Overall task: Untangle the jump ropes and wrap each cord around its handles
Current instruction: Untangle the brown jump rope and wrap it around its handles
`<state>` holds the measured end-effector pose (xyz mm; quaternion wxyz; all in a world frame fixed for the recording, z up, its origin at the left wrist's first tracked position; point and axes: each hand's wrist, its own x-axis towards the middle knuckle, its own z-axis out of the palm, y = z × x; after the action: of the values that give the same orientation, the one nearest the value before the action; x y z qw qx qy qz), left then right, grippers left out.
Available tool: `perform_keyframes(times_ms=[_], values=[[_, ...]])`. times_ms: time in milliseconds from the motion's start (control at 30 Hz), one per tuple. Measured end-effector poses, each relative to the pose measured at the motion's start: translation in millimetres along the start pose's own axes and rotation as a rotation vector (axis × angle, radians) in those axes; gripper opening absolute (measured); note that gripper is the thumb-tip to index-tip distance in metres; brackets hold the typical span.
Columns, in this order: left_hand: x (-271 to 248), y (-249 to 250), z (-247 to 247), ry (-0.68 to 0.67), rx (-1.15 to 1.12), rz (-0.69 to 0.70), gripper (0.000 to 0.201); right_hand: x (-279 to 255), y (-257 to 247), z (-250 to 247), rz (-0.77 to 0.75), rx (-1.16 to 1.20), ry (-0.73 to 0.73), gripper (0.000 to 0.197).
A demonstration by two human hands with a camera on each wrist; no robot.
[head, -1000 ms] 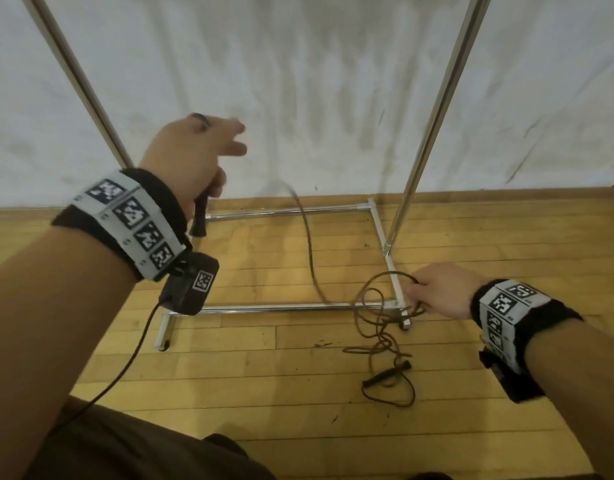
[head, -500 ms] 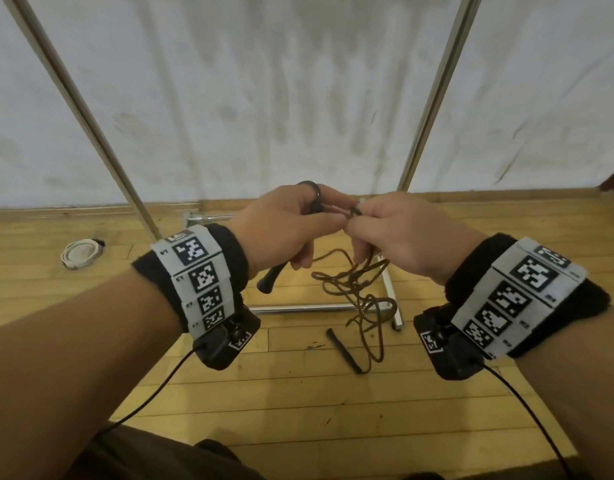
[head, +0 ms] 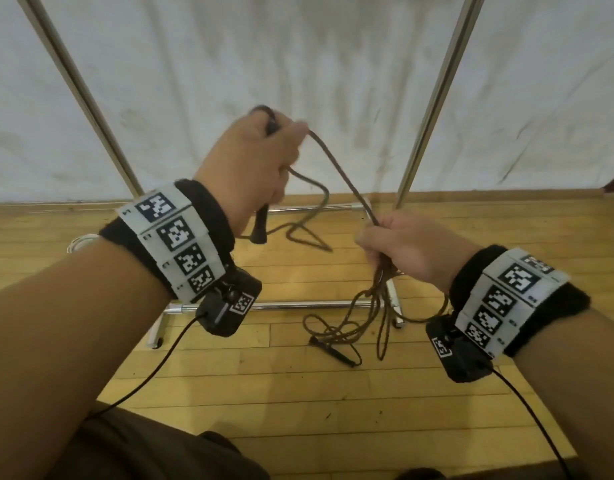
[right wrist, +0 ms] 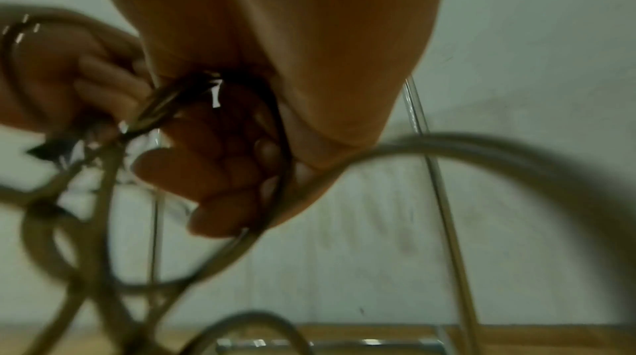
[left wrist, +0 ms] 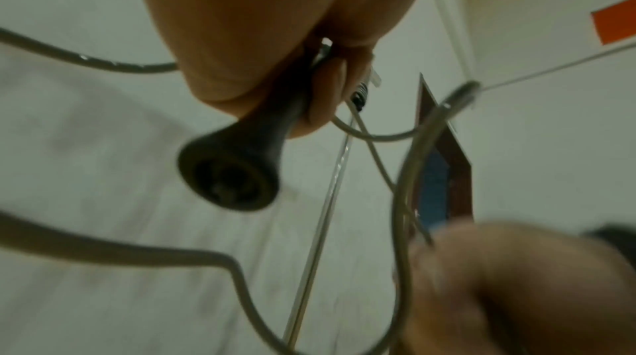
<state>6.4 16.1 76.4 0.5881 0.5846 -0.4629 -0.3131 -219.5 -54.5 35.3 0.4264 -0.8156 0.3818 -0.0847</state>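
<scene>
Gripped in the left hand point(head: 253, 161) is a black handle point(head: 258, 226), its flared end pointing down below the fist; the same handle point(left wrist: 237, 167) is seen end-on in the left wrist view, with fingers point(left wrist: 323, 94) curled round its shaft. A bundle of brown cord point(head: 347, 181) is clutched in the right hand point(head: 409, 247), whose fingers point(right wrist: 220, 159) are curled round several strands in the right wrist view.

A white backdrop point(head: 298, 64) is hung behind, above a wood floor point(head: 298, 393). A metal rack point(head: 433, 98) is stood on that floor, two slanted poles rising from a low rectangular base.

One taut length of cord is stretched from the raised left hand down to the lower right hand. Below the right hand a tangle point(head: 361, 317) is left hanging, with loops touching the floor beside the base's near bar. A second handle point(head: 333, 351) is lain on the floor at the tangle's lower edge. A small white coil point(head: 80, 240) is lain on the floor behind the left forearm.
</scene>
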Motion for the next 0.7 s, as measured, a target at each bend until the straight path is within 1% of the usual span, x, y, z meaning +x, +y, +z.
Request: perform_keyframes(times_ms=[33,100,200,300,400,467,567,600,700], values=[[3,2,-6,0.047,-0.046,0.004,0.018,0,9,4,0.045,-0.036,-0.018,0.036],[6,0,-13,0.07,-0.065,0.023,0.018,0,24,12,0.079,-0.091,-0.02,0.037],[4,-8,-14,0.076,-0.017,0.005,0.018,2,36,22,0.074,-0.181,0.033,0.03],[2,-11,-12,0.072,-0.025,-0.005,0.017,8,43,24,0.069,-0.231,0.07,0.024],[3,-7,-13,0.087,-0.059,-0.003,0.017,10,47,23,0.057,-0.231,0.096,0.021],[4,-4,-17,0.134,-0.112,-0.015,0.019,10,51,24,0.086,-0.272,0.034,0.022],[7,-1,-23,0.197,-0.136,-0.03,0.022,10,65,30,0.197,-0.42,-0.153,0.028],[8,-3,-24,0.219,-0.123,-0.036,0.022,10,69,31,0.237,-0.458,-0.195,0.03],[12,-13,-31,0.313,-0.013,-0.081,0.018,11,71,28,0.306,-0.51,-0.225,0.033]])
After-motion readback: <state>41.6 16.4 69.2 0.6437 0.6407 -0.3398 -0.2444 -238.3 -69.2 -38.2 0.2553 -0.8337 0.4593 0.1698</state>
